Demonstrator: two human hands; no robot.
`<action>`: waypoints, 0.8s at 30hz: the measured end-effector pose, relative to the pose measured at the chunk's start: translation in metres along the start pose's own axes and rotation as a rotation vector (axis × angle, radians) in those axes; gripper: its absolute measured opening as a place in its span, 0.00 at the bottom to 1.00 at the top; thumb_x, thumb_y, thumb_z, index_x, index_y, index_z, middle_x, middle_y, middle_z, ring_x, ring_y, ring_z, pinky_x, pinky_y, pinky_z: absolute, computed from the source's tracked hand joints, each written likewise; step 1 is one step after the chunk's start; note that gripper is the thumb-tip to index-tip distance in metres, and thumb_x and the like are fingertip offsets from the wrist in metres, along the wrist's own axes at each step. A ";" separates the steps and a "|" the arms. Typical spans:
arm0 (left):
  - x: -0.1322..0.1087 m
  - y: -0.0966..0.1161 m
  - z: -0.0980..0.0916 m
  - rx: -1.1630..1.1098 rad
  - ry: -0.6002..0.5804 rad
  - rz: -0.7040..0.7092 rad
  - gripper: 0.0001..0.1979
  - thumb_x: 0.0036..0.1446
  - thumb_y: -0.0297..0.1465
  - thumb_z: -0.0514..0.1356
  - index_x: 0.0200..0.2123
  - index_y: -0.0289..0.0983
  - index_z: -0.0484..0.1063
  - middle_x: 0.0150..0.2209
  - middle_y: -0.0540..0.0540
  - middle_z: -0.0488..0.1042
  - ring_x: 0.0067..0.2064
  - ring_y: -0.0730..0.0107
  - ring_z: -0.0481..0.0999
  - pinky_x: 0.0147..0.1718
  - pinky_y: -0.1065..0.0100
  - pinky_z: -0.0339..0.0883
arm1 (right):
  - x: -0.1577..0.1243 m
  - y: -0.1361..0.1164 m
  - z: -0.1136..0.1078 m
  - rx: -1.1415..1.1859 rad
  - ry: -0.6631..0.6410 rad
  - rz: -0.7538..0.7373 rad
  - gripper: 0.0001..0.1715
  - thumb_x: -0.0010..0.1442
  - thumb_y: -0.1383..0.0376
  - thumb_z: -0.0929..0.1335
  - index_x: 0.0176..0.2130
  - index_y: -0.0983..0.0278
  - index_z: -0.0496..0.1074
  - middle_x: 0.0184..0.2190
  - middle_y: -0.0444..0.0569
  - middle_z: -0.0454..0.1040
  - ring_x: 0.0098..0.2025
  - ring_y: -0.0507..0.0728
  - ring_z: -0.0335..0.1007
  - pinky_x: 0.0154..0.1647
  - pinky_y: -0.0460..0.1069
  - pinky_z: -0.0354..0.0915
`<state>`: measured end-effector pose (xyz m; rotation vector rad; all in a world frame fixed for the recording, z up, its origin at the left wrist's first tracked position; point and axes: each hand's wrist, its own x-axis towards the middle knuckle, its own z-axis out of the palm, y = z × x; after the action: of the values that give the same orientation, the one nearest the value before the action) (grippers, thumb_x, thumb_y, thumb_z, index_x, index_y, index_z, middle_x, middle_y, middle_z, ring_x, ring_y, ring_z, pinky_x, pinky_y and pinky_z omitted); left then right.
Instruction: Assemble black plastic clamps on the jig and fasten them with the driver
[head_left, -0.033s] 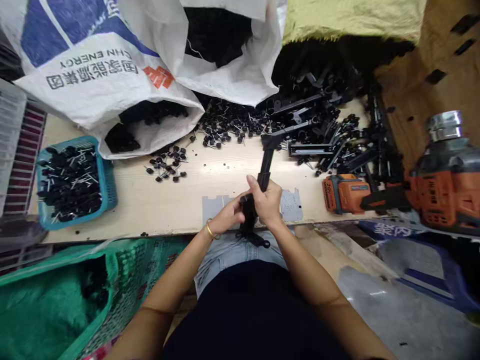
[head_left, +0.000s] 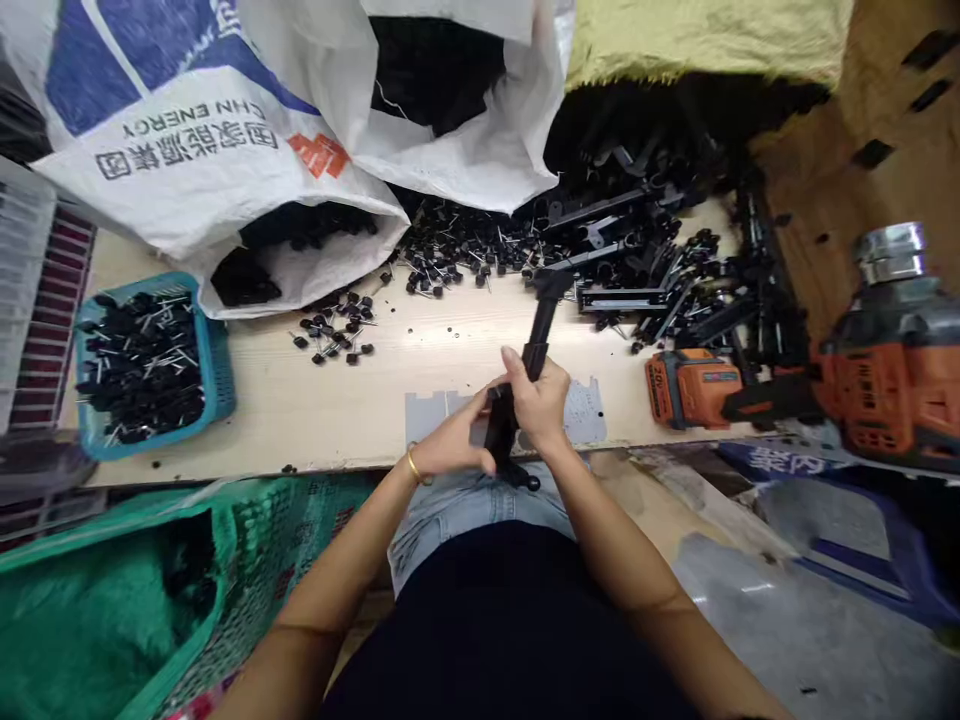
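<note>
Both my hands hold a long black plastic bar [head_left: 537, 325] at the front edge of the wooden table [head_left: 300, 400]. My right hand [head_left: 538, 400] is wrapped round the bar's middle, thumb pointing up along it. My left hand [head_left: 452, 442], with a gold bangle at the wrist, is closed on the bar's lower part, near a small black knob at its bottom end. The bar leans away from me, its angled top end over the table.
A blue basket [head_left: 219, 350] of black pin parts stands at the left. Loose pins [head_left: 334, 335] and a pile of black bars [head_left: 637, 250] lie behind. White sacks [head_left: 225, 130] fill the back. An orange cordless drill [head_left: 870, 370] lies at the right, a green sack [head_left: 112, 600] below left.
The bar has tilted a little to the right and my left hand has slid slightly lower on it. My right hand keeps its grip.
</note>
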<state>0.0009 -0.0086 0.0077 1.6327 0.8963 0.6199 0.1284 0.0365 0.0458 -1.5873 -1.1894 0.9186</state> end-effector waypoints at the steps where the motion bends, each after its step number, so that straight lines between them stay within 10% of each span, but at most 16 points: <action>1: -0.006 0.008 0.004 0.130 0.049 -0.015 0.64 0.38 0.62 0.62 0.68 0.36 0.38 0.65 0.29 0.52 0.64 0.39 0.57 0.61 0.45 0.55 | 0.004 0.002 0.002 0.048 0.050 0.034 0.29 0.55 0.46 0.67 0.18 0.65 0.67 0.15 0.43 0.66 0.20 0.49 0.62 0.25 0.46 0.58; 7: 0.003 0.030 0.034 0.548 0.595 -0.190 0.53 0.51 0.31 0.65 0.68 0.35 0.30 0.57 0.30 0.63 0.57 0.47 0.68 0.51 0.51 0.68 | 0.002 0.003 0.010 0.216 0.059 0.135 0.30 0.58 0.44 0.62 0.23 0.65 0.68 0.19 0.46 0.69 0.24 0.52 0.68 0.31 0.47 0.65; 10: 0.009 0.018 0.016 0.530 0.633 -0.184 0.46 0.54 0.29 0.61 0.68 0.38 0.35 0.56 0.35 0.67 0.52 0.55 0.73 0.45 0.59 0.71 | -0.007 -0.004 -0.016 0.031 -0.071 -0.036 0.26 0.58 0.46 0.65 0.41 0.66 0.70 0.34 0.50 0.75 0.35 0.55 0.72 0.39 0.51 0.68; 13: 0.001 0.009 -0.022 0.547 0.471 -0.166 0.39 0.54 0.29 0.60 0.66 0.39 0.46 0.54 0.40 0.70 0.50 0.58 0.74 0.46 0.63 0.71 | -0.006 -0.013 -0.056 -0.361 -0.094 -0.374 0.31 0.56 0.50 0.69 0.54 0.64 0.64 0.50 0.57 0.70 0.51 0.61 0.67 0.52 0.57 0.64; 16: -0.008 0.016 -0.050 0.615 0.048 -0.040 0.37 0.52 0.25 0.58 0.64 0.44 0.50 0.53 0.45 0.72 0.51 0.62 0.74 0.46 0.66 0.70 | -0.005 -0.014 -0.083 -0.778 -0.572 -0.571 0.21 0.57 0.56 0.70 0.47 0.65 0.69 0.42 0.57 0.74 0.47 0.64 0.70 0.49 0.59 0.64; 19: -0.013 0.033 -0.053 0.714 -0.306 0.024 0.37 0.50 0.24 0.58 0.63 0.44 0.53 0.49 0.46 0.74 0.47 0.60 0.76 0.41 0.66 0.70 | -0.013 -0.012 -0.093 -1.000 -1.076 -0.462 0.12 0.60 0.59 0.66 0.37 0.66 0.71 0.26 0.53 0.74 0.28 0.60 0.71 0.31 0.52 0.63; 24: -0.041 0.044 -0.023 0.330 -0.384 0.055 0.28 0.47 0.32 0.62 0.53 0.39 0.63 0.40 0.45 0.76 0.37 0.64 0.76 0.35 0.68 0.69 | -0.046 -0.023 -0.102 -0.636 -1.338 -0.130 0.21 0.58 0.50 0.66 0.26 0.64 0.67 0.17 0.43 0.63 0.18 0.49 0.56 0.20 0.45 0.49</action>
<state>-0.0302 -0.0333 0.0585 1.9920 0.6951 0.1843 0.2049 -0.0295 0.1002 -1.1992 -2.6639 1.7045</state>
